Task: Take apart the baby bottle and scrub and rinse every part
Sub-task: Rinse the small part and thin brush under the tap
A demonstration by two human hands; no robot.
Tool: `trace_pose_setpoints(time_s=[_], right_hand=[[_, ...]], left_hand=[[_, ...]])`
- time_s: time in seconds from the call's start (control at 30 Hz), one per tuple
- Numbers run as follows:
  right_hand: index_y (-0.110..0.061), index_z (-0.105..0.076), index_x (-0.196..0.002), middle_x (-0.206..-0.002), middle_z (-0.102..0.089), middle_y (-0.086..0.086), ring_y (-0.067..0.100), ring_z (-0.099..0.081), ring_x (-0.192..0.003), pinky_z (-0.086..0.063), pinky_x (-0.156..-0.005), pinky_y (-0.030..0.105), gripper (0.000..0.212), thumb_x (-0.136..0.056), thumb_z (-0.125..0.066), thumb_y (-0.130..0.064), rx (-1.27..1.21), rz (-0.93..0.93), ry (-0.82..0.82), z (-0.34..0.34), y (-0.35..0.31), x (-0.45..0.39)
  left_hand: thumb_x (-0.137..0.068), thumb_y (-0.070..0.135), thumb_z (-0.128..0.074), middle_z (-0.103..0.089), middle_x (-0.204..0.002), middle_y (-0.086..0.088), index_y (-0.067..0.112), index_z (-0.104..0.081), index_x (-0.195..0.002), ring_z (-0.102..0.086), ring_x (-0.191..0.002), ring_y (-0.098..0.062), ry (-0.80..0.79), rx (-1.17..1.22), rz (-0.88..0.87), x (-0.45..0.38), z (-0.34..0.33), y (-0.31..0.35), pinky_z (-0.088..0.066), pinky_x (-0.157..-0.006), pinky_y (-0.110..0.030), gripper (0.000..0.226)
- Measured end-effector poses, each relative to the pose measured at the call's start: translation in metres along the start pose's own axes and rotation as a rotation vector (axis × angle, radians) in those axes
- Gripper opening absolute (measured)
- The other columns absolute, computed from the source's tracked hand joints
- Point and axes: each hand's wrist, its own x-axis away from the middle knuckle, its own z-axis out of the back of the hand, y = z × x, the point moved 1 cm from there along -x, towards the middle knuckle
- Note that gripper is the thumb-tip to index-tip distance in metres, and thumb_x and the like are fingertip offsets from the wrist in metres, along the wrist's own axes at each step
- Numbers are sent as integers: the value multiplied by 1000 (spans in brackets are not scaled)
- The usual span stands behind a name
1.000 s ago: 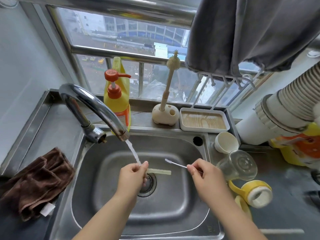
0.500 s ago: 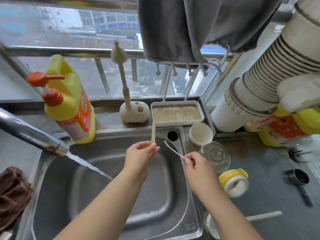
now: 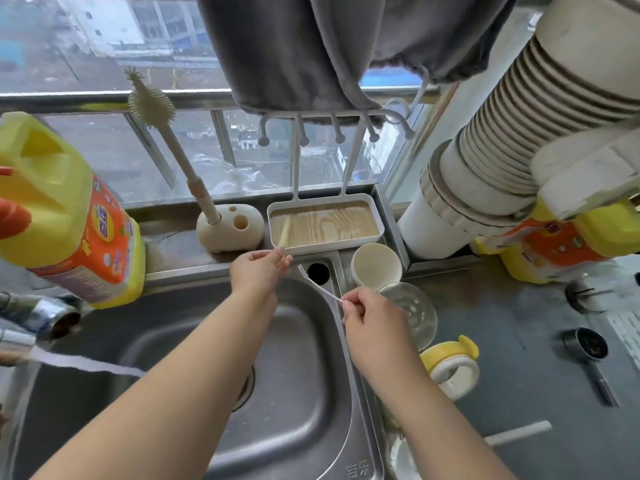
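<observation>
Sink station: materials and surface finish

The sink (image 3: pixel 304 341) and the counter (image 3: pixel 519 341) are brushed stainless steel with a dull sheen; the tap (image 3: pixel 31 317) is polished, glossy metal. The drying tray (image 3: pixel 325 197) has a smooth white plastic rim and a matt wood-grain base. The straw (image 3: pixel 285 232) looks like pale translucent plastic or silicone. The thin brush (image 3: pixel 317 284) is white plastic. The detergent bottle (image 3: pixel 65 216) is glossy yellow plastic with a printed label. The bottle body (image 3: pixel 412 313) is clear and glossy. The hanging cloth (image 3: pixel 311 46) is soft grey fabric.
</observation>
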Motion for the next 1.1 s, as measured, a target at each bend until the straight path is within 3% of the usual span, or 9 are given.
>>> trace_pose_setpoints(time_s=[0.13,0.3,0.4,0.47,0.63,0.7,0.87,1.0,1.1], right_hand=[[-20,-61,-92,-87,-66,-1,15,-58,-81,-40,-66,22,14,-96,-47,-21,-28,8,-9,-2,2,1],[-21,-64,-88,-78,-65,-6,11,-58,-76,-45,-67,21,13,-93,-53,-18,-78,60,5,15,13,12],[-23,-66,-88,-80,-65,-11,7,-59,-78,-49,-69,26,13,-92,-55,-17,-52,36,45,36,37,30],[-24,-66,-85,-77,-64,-12,4,-59,-76,-48,-65,19,14,-92,-56,-16,-40,11,79,45,58,44],[-19,-65,-82,-81,-63,-9,12,-58,-78,-42,-64,18,15,-90,-57,-10,-8,-80,171,43,107,82],[-21,-62,-83,-81,-62,-8,11,-57,-78,-42,-64,20,15,-91,-55,-10,-10,-123,188,39,122,100],[-21,-58,-81,-78,-59,-9,14,-57,-79,-42,-66,23,17,-91,-53,-9,-58,-239,250,29,148,138],[-29,-60,-80,-80,-59,-12,9,-57,-79,-41,-66,18,22,-93,-51,-12,-77,-285,273,27,157,156],[-43,-46,-69,-76,-56,-15,5,-54,-76,-38,-61,14,39,-93,-51,-13,-76,-305,273,27,155,166]], left_hand=[[-91,13,-61,-61,-92,-14,-2,-52,-107,-66,-76,-19,-20,-22,-17,7,6,1,-58,-65,-21,23],[-92,8,-57,-61,-84,-8,9,-58,-92,-62,-70,-18,-61,-423,-140,45,29,-14,-51,-63,-23,1],[-84,5,-65,-62,-73,-3,17,-61,-78,-57,-64,-16,-255,-761,-276,74,42,-41,-48,-65,-27,14],[-79,7,-69,-64,-69,6,23,-63,-72,-56,-62,-7,-431,-992,-332,92,43,-61,-46,-67,-22,18],[-79,14,-70,-61,-74,11,33,-57,-73,-51,-61,3,-706,-1185,-370,122,26,-106,-37,-61,-7,24],[-80,20,-71,-55,-74,13,27,-60,-81,-50,-66,-2,-700,-1222,-409,131,17,-117,-37,-63,-11,13],[-83,34,-65,-57,-84,9,20,-56,-97,-56,-84,-14,-605,-1216,-411,148,-9,-137,-44,-72,-25,22],[-83,26,-58,-57,-70,6,16,-55,-78,-59,-74,-20,-517,-1247,-336,147,-25,-145,-45,-57,-26,11],[-79,19,-58,-67,-69,-10,9,-64,-72,-66,-72,-28,-510,-1201,-267,144,-25,-146,-57,-65,-39,14]])
